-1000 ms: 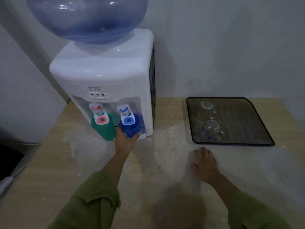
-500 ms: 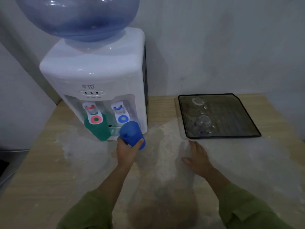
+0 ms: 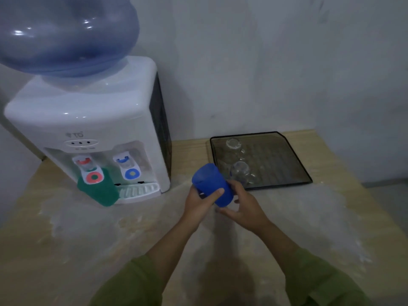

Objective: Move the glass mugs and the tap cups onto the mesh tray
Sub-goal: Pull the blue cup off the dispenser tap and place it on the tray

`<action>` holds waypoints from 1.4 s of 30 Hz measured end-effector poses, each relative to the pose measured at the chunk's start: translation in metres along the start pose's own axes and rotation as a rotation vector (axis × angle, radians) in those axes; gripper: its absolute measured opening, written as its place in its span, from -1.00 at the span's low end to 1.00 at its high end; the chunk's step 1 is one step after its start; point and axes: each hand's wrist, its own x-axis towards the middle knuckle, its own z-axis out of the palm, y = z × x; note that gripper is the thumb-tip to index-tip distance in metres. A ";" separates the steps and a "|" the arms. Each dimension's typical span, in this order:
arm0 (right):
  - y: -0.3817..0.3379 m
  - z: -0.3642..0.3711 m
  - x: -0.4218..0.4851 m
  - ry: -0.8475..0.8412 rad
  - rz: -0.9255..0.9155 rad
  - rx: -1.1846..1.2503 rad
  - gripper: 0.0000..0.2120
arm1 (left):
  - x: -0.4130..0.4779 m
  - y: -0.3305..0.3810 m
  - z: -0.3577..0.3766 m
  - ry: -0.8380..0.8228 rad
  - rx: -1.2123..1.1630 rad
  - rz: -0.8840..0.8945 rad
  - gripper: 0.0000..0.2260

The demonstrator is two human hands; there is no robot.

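2 glass mugs [image 3: 237, 160] on mesh tray [image 3: 293, 164], far-right tabletop [image 3: 66, 250]. Left hand [image 3: 199, 203] and right hand [image 3: 245, 206] clasp 1 blue tap cup [image 3: 212, 184]; 1 green tap cup [image 3: 99, 191] under red tap.

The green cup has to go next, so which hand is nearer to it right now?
Left. The left hand grips the blue cup, right of the green cup under the red tap. The right hand is beyond it, nearer the mesh tray.

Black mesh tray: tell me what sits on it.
Two clear glass mugs sit on the black mesh tray. The blue plastic cup hides its near-left corner.
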 end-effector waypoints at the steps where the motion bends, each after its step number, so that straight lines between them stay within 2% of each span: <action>1: 0.003 -0.010 0.002 0.035 -0.006 0.010 -0.28 | 0.003 0.006 0.011 -0.020 0.000 0.014 -0.48; 7: 0.020 -0.066 0.020 0.205 -0.047 0.033 -0.38 | 0.028 0.036 0.056 -0.133 0.019 0.088 -0.51; 11: 0.036 -0.103 0.041 0.356 0.021 0.094 -0.39 | 0.056 0.044 0.065 -0.040 0.238 0.114 -0.51; 13: 0.047 -0.121 0.056 0.412 0.086 0.110 -0.42 | 0.069 0.037 0.062 -0.020 0.419 0.158 -0.51; 16: 0.079 -0.145 0.087 0.391 0.161 0.052 -0.45 | 0.091 0.021 0.065 -0.064 0.715 0.185 -0.46; 21: 0.096 -0.155 0.112 0.349 0.221 -0.198 -0.47 | 0.101 0.007 0.050 -0.220 0.902 0.086 -0.18; 24: 0.107 -0.158 0.132 0.284 0.242 -0.266 -0.47 | 0.106 0.001 0.052 -0.251 0.944 0.046 -0.08; 29: 0.115 -0.162 0.159 0.198 0.235 -0.411 -0.45 | 0.110 -0.015 0.053 -0.243 0.974 0.037 -0.03; 34: 0.120 -0.164 0.178 0.134 0.238 -0.438 -0.38 | 0.112 -0.027 0.049 -0.220 0.975 0.042 0.01; 39: 0.120 -0.159 0.187 0.096 0.268 -0.458 -0.41 | 0.112 -0.033 0.049 -0.201 0.996 0.069 -0.01; 42: 0.120 -0.157 0.188 0.101 0.279 -0.445 -0.42 | 0.110 -0.031 0.050 -0.211 0.961 0.032 0.10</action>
